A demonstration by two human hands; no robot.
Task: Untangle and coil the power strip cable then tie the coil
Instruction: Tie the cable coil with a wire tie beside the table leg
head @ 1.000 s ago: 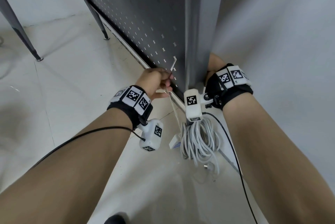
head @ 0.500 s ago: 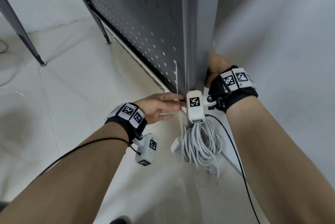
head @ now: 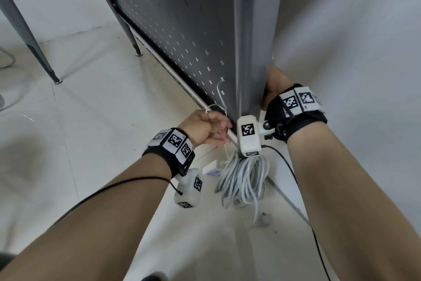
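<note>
A: Head view. The coil [head: 242, 179] of grey power strip cable hangs bunched at the foot of the dark pegboard panel [head: 182, 19], its plug [head: 264, 219] trailing on the floor nearer the camera. The strip body [head: 211, 168] lies just left of the coil.

B: Hands?

A: The left hand [head: 208, 127] has its fingers curled, pinching a thin white tie [head: 219, 98] that loops up against the panel. The right hand [head: 274, 86] reaches behind the panel's metal post [head: 255, 41]; its fingers are hidden, so its grip cannot be told.

B: Step?

A: Likely the tying; coiling looks finished. The next move probably calls for drawing the tie snug round the bundle's top.

B: Surroundings?

A: Pale tiled floor [head: 102, 121], white wall right, a slanted table leg [head: 29, 41] far left.
</note>
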